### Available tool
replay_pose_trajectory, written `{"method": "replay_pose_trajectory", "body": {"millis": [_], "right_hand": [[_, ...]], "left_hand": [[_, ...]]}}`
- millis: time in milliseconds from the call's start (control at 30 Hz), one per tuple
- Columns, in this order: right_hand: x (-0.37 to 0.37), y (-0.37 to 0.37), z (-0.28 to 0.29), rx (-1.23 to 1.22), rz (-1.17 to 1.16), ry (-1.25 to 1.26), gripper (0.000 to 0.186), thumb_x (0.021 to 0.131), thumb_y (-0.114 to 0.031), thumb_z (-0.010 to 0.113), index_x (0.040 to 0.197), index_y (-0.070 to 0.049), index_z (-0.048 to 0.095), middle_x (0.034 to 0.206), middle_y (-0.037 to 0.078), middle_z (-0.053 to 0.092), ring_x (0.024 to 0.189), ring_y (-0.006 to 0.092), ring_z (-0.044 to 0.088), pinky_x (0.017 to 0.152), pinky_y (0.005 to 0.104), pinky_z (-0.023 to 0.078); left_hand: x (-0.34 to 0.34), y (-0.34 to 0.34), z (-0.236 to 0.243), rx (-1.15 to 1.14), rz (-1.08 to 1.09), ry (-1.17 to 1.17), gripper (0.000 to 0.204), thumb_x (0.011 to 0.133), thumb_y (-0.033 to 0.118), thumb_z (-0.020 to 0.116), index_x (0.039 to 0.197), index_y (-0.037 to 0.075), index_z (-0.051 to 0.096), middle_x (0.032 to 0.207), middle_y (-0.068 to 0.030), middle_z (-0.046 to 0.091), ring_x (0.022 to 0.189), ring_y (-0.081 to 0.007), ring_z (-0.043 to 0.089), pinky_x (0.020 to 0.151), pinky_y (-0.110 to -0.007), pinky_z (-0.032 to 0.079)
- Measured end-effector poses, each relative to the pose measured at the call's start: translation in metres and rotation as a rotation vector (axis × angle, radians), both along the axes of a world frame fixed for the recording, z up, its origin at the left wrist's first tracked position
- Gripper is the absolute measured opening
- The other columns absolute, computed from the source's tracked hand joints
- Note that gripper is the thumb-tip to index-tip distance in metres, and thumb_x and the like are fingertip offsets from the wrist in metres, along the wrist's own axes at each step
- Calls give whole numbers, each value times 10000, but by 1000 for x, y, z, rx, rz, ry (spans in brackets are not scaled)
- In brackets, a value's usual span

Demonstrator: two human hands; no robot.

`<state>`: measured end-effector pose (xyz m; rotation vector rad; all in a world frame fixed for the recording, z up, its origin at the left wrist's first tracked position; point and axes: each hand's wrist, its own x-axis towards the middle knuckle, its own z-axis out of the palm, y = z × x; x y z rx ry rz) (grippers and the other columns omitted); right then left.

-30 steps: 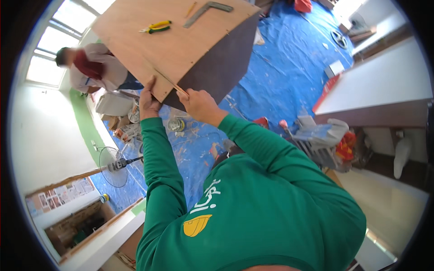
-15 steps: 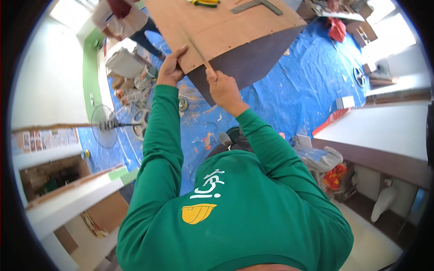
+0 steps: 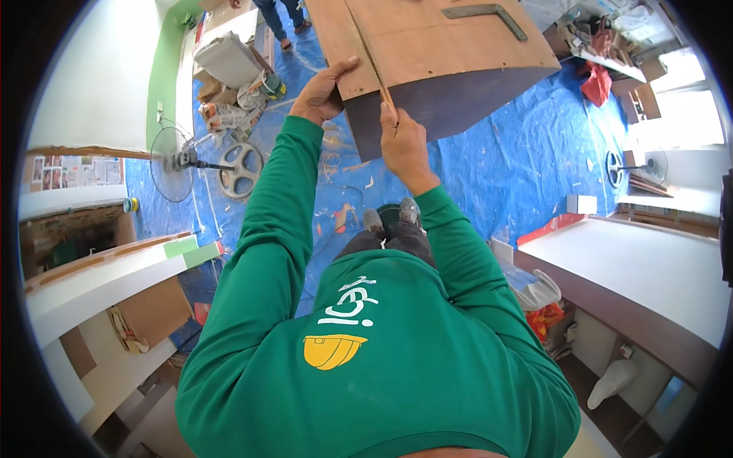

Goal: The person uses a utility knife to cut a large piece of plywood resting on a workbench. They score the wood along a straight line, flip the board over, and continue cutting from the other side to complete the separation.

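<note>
In front of me stands a wooden box (image 3: 443, 46) with a light brown top and a dark front side. My left hand (image 3: 324, 93) grips its near left corner, thumb on top and fingers hidden beneath the edge. My right hand (image 3: 405, 145) is closed around a long, thin, dark tool (image 3: 364, 44) with a wood-coloured handle. That tool lies along the top near the left edge and points away from me; whether it is a file or a saw I cannot tell. A metal square (image 3: 489, 15) rests farther back on the top.
Blue sheeting (image 3: 489, 160) covers the floor. A standing fan (image 3: 183, 159) is at the left, near bags (image 3: 229, 114) and a bucket (image 3: 272, 85). Another person's legs (image 3: 281, 19) show at the far side. A white-topped counter (image 3: 634, 267) runs along the right.
The view has shifted, so the box sits farther right and higher. The yellow-and-green-handled tool on top has left the view. Both hands keep their holds; the thin tool's blur has lessened.
</note>
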<state>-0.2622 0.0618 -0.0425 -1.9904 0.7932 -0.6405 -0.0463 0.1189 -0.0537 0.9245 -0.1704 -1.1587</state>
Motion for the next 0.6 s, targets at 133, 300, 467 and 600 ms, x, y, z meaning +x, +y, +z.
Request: {"method": "replay_pose_trajectory", "body": {"millis": [133,300,467,600], "right_hand": [[-1,1,1,2,6,-6,511,1138,-414,536,918,26,673,746,305,668,759,557,664,675,605,494],[-2,-1,4,12,7,11,514,1140,-413,531,917,29,671,752,309,672,769,558,667,681,610,494],[0,-2,5,7,10,-6,532,1143,-422,514,913,30,674,760,319,673,777,566,663,704,620,498],[-1,-2,8,-23,16,62,517,1146,-406,502,929,30,676,781,321,682,773,566,661,707,628,495]], "left_hand": [[3,0,-6,14,32,3,460,979,243,824,1332,-1,655,1243,-123,748,1139,-247,749,1026,-407,612],[1,-2,-5,35,62,-26,497,966,262,842,1332,-16,655,1224,-150,752,1121,-251,753,998,-411,623],[23,-22,-13,333,235,-293,530,1026,327,758,1313,-102,636,1146,-167,769,1087,-271,755,873,-424,623],[17,-39,18,673,361,-896,492,1090,363,554,1281,-81,648,1135,-293,753,1075,-409,746,916,-505,584]]}}
